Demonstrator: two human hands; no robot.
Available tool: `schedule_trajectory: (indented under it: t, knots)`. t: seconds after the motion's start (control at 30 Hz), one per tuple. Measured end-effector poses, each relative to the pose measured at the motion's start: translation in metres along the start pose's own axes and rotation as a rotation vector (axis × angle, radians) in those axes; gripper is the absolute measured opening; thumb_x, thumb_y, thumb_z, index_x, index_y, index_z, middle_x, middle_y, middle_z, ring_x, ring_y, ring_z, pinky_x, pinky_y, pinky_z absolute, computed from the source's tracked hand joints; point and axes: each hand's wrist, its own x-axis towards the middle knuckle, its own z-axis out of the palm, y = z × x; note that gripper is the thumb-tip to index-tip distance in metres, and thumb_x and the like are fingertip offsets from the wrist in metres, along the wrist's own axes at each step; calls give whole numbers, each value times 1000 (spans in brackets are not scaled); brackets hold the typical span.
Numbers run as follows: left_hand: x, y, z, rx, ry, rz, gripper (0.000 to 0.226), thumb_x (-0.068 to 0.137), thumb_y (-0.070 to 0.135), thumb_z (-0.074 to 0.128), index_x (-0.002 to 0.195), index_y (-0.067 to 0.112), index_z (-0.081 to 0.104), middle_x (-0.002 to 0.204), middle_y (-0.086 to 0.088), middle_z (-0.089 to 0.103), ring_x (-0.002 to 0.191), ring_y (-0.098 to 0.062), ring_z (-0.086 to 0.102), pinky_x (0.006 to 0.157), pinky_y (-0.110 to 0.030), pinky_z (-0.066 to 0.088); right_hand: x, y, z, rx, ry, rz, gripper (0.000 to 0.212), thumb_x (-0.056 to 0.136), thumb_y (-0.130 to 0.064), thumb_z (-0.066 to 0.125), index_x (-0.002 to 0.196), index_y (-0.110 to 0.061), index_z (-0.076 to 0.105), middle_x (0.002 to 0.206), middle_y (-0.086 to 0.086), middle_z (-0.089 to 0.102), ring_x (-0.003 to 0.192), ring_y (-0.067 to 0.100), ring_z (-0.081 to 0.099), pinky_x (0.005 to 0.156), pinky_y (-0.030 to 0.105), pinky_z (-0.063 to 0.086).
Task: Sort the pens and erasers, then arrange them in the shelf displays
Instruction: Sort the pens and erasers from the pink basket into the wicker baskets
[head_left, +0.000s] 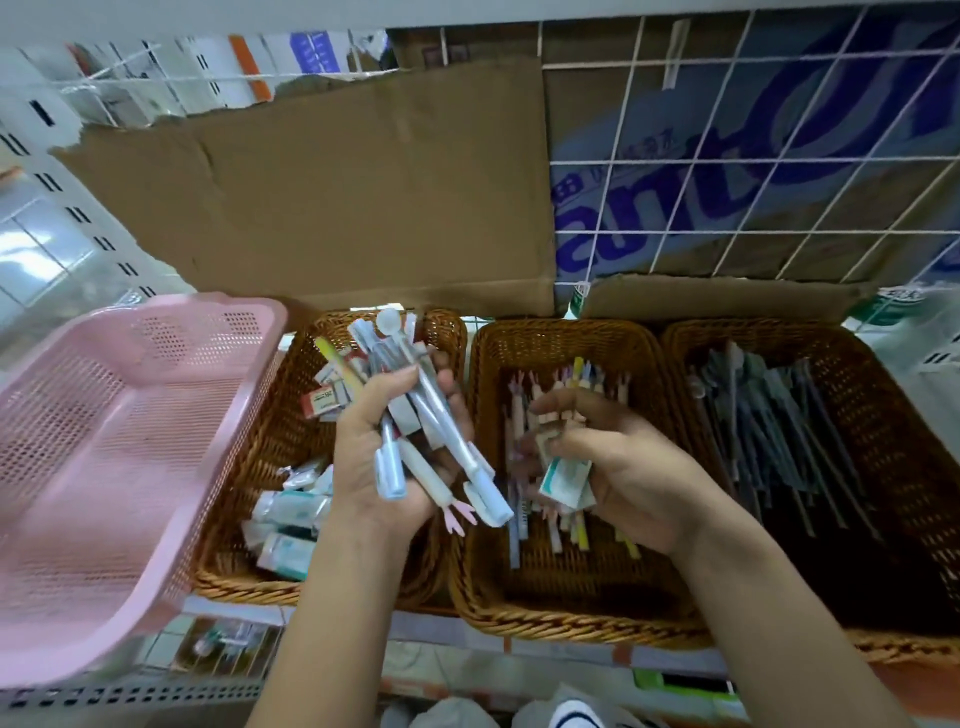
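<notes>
Your left hand (371, 462) grips a mixed bundle (434, 415) of pens and erasers above the left basket (244, 582), where loose erasers (291, 512) lie. Your right hand (628, 467), just beside it, clasps an eraser pack (563, 480) over the middle basket (561, 621) of pastel pens (576, 379). Dark pens (769, 415) fill the right basket (914, 644). A pink crate (104, 467) sits far left.

Big blue lettering is sprawling across the cardboard box (649, 156) behind the wire grid (727, 160), but it's running cropped and skewed, spelling nothing legible. Print on the eraser wrappers (322, 401) is blurring out too.
</notes>
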Motion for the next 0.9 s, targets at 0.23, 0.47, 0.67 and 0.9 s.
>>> schedule_trajectory:
  t: [0.23,0.47,0.67,0.9]
  knots:
    - [-19,56,-26,115,195,107,19,63,18,60,78,10,66,70,-4,66,60,-17,67,58,-27,57,35,10,57,-152,9,-89,28,85,4,59,109,-11,56,107,11,65,98,24,67,85,42,51]
    - [-25,106,-64,-39,220,135,63,20,11,88,78,11,64,78,-2,64,65,-17,65,63,-27,57,70,22,115,-484,96,-198,13,89,-17,64,101,-19,62,104,-3,62,96,13,62,68,14,45]
    - [-29,124,-73,-23,230,159,21,63,16,61,83,10,63,78,-3,65,68,-16,63,58,-24,55,87,37,156,-606,-53,-224,18,98,-22,48,112,-24,60,113,-9,61,102,0,56,83,9,43]
    - [-22,123,-80,67,180,138,13,66,10,60,79,7,63,69,-10,67,63,-22,67,61,-34,58,90,30,153,-471,-43,-127,29,98,-38,43,117,-25,61,119,-4,63,111,13,58,101,41,44]
